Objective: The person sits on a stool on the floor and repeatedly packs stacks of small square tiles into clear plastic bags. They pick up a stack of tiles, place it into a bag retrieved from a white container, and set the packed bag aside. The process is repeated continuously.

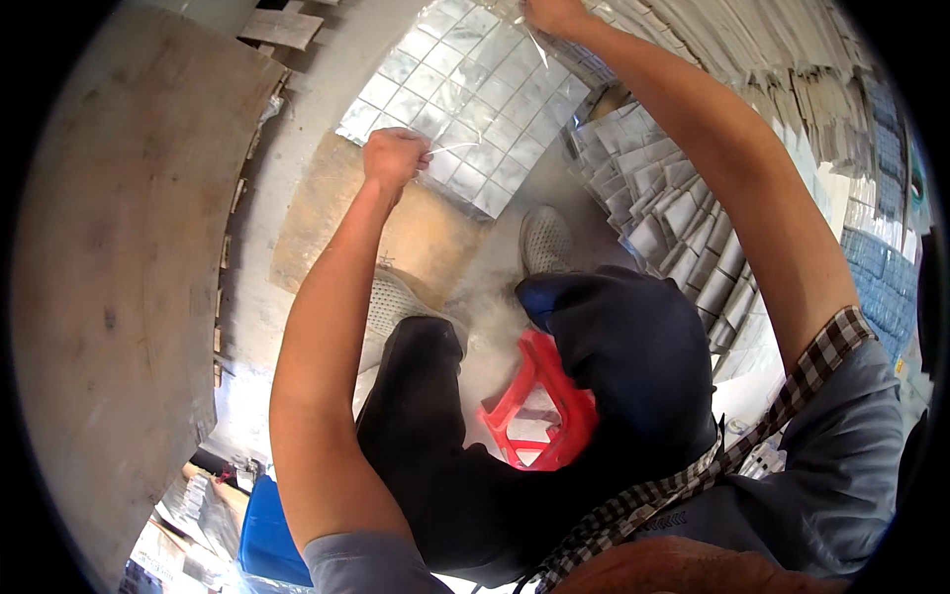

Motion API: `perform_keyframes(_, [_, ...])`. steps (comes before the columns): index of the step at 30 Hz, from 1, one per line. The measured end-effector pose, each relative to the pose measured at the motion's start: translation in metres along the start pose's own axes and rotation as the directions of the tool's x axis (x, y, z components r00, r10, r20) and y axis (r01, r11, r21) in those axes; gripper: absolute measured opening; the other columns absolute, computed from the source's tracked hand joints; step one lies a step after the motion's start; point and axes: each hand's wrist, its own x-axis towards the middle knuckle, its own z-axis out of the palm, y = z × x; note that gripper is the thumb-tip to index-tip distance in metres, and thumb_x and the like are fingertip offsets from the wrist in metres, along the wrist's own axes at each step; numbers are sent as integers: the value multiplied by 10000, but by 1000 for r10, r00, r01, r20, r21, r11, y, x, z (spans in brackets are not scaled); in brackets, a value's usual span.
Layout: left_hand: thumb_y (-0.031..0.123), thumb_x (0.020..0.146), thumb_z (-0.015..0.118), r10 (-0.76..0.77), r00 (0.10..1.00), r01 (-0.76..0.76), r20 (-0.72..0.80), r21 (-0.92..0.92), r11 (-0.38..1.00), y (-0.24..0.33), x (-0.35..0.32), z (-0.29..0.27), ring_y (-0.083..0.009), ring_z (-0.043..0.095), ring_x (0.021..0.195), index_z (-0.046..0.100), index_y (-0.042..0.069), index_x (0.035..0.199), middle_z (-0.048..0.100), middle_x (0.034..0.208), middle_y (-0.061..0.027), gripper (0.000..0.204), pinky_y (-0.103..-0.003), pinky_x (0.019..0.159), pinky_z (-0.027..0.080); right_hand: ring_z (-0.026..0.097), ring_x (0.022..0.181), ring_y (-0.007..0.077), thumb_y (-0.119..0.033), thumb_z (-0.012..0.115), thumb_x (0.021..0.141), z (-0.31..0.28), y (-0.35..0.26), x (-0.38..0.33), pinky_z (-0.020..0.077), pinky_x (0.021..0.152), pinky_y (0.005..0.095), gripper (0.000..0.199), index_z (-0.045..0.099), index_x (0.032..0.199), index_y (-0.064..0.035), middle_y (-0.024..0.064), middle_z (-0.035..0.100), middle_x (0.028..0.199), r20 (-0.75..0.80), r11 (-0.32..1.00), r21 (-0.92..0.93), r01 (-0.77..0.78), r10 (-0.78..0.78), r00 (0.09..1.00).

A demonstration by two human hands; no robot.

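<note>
**Steadily peeling film off the tile sheet**

Right now my left hand (394, 156) is clenched into a fist on the near edge of a clear plastic film (495, 69), pinching it just where it lifts off the tile sheet (465, 109). My right hand (554, 14) is up at the far edge of the same sheet, at the top of the view; it seems closed on the film's far corner, though the fingers are partly cut off by the rim, so I judge that rather than see it plainly.

The tile sheet, a grid of small silvery squares, lies flat on the pale floor (297, 139) in front of my feet, partly over a brown board (327, 213). To do this well, I think both hands should pull evenly and low, keeping the film taut between them, so no square lifts away with it. A jerk from one side alone could skew or tear the film.

Further out, my shoes (544, 238) sit just beside the sheet's near edge, and I sit on a red stool (539, 401). On my right, stacked tile sheets (673, 198) fan out close to the working sheet. A large wooden panel (129, 247) fills the left side, and a blue container (272, 535) stands behind me.
</note>
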Motion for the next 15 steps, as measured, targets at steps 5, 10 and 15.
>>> perform_keyframes(5, [88, 840, 677, -49, 996, 41, -70, -102, 994, -12, 21, -8, -157, 657, 650, 694, -34, 947, 691, 790, -94, 164, -261, 577, 524, 648, 891, 463, -132, 512, 852, 9, -7, 12, 529, 772, 530, 239, 684, 834, 32, 285, 667, 905, 26, 996, 4, -84, 83, 996])
perform_keyframes(10, [98, 859, 704, -73, 979, 27, -190, -232, 972, -15, 41, -28, -164, 661, 672, 676, -53, 975, 684, 804, -86, 192, -265, 605, 529, 614, 1059, 434, -196, 516, 882, 28, -9, 39, 492, 913, 518, 289, 662, 998, 25, 284, 640, 1101, -66, 974, 60, -221, 224, 972])
perform_keyframes(15, [127, 851, 728, -92, 952, 22, -291, -234, 972, -16, 43, -54, -150, 653, 665, 682, -28, 948, 680, 797, -70, 189, -266, 605, 524, 600, 1114, 407, -297, 530, 899, 44, -22, 62, 482, 950, 491, 363, 654, 1056, 6, 267, 628, 1158, -90, 937, 166, -308, 326, 941])
